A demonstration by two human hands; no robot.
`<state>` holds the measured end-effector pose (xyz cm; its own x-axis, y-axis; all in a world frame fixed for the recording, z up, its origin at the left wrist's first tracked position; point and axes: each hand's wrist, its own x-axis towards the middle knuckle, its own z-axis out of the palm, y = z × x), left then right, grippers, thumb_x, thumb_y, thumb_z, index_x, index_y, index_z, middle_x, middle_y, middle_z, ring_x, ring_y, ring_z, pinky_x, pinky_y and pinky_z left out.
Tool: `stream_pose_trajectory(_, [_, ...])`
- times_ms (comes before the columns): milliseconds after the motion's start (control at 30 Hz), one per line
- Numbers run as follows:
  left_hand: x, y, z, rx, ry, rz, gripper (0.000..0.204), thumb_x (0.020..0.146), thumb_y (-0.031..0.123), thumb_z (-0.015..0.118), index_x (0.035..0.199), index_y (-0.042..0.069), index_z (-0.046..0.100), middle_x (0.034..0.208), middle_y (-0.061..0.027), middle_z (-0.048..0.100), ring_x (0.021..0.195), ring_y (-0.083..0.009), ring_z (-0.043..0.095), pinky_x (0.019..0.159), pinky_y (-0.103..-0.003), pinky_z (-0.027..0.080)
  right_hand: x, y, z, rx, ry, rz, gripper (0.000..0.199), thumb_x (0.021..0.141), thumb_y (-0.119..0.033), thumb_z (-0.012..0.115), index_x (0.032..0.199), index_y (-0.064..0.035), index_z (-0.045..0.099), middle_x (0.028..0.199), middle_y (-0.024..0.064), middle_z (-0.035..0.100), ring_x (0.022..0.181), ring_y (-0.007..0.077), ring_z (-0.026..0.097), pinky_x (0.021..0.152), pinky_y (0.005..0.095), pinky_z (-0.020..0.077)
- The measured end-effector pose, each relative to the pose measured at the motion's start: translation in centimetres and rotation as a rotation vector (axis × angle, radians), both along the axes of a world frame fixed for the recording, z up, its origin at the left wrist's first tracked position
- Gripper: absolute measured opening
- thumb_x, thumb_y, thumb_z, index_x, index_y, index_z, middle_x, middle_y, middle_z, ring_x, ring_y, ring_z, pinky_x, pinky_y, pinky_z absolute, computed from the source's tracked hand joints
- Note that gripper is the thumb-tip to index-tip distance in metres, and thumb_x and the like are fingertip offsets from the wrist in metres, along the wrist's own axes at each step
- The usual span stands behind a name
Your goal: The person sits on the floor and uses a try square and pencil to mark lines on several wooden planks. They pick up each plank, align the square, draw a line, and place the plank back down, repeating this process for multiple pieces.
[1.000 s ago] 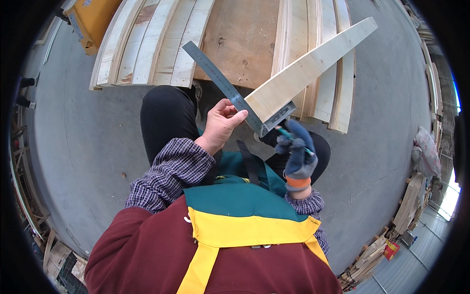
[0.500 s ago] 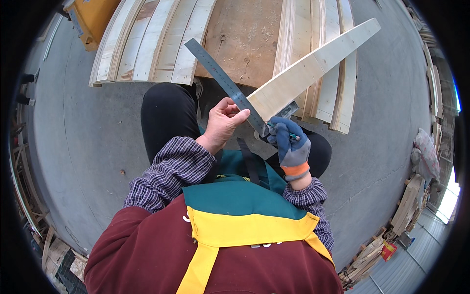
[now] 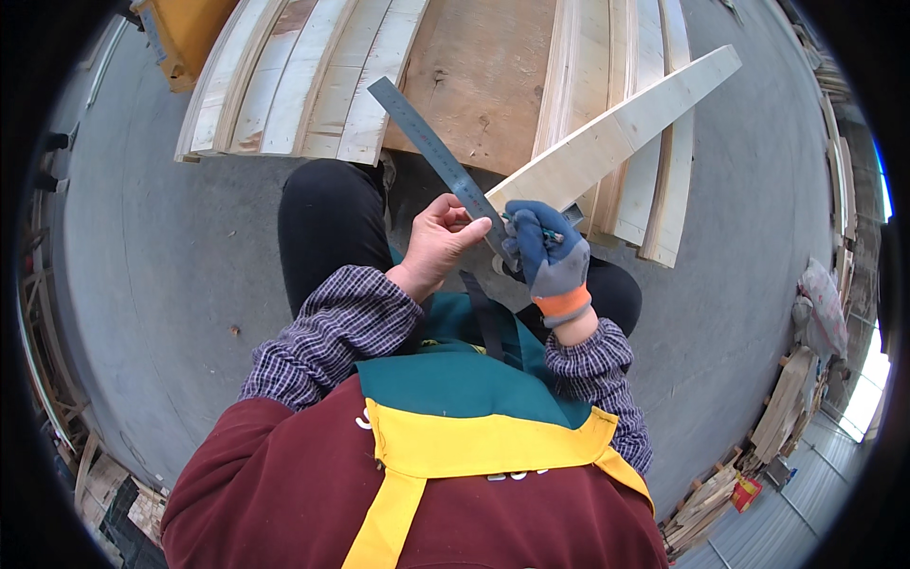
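My bare left hand (image 3: 436, 245) pinches the steel blade of a try square (image 3: 427, 142), thumb in front and fingers behind. The blade slants up and to the left, lying across the near end of a pale wooden board (image 3: 616, 133). That board reaches up to the right over other timber. My right hand (image 3: 552, 261), in a blue and grey glove with an orange cuff, is closed round a thin dark green pencil (image 3: 553, 235). Its fingers are at the blade's right edge, by the board's end. The pencil's tip and most of the square's stock are hidden behind the glove.
Curved laminated wooden strips (image 3: 322, 76) lie side by side at far left, with more strips (image 3: 654, 161) at far right. Between them is a brown wooden panel (image 3: 479, 85). A yellow-orange object (image 3: 185, 43) stands at upper left. Stacked timber (image 3: 787, 398) lines the right side.
My right hand has moved slightly up and left along the blade's edge with the pencil. The square and board have shifted slightly; my left hand keeps its pinch.
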<state>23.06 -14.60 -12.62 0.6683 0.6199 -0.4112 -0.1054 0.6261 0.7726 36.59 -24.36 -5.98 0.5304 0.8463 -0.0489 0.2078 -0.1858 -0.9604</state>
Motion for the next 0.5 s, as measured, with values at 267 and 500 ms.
stream_pose_trajectory(267, [0.0,0.0,0.0,-0.010,-0.024,0.012,0.024,0.086,0.010,0.074,0.107,0.006,0.062,0.092,-0.0041,0.068,0.083,-0.0109,0.064,0.079,-0.027,0.054,0.9,1.0,-0.1,-0.008,0.018,0.039,0.020,0.097,-0.016,0.058,0.107,-0.0011,0.067,0.084,0.0049,0.068,0.070,0.0082,0.062,0.062,0.0222,0.0504])
stream_pose_trajectory(500, [0.0,-0.2,-0.3,-0.013,-0.018,0.028,0.023,0.085,0.008,0.073,0.104,0.006,0.061,0.091,-0.0038,0.068,0.080,-0.0107,0.063,0.077,-0.027,0.053,0.5,-0.1,0.6,-0.053,0.191,-0.017,0.021,0.097,-0.017,0.059,0.107,-0.0006,0.067,0.084,0.0056,0.068,0.068,0.0095,0.064,0.060,0.0216,0.0511])
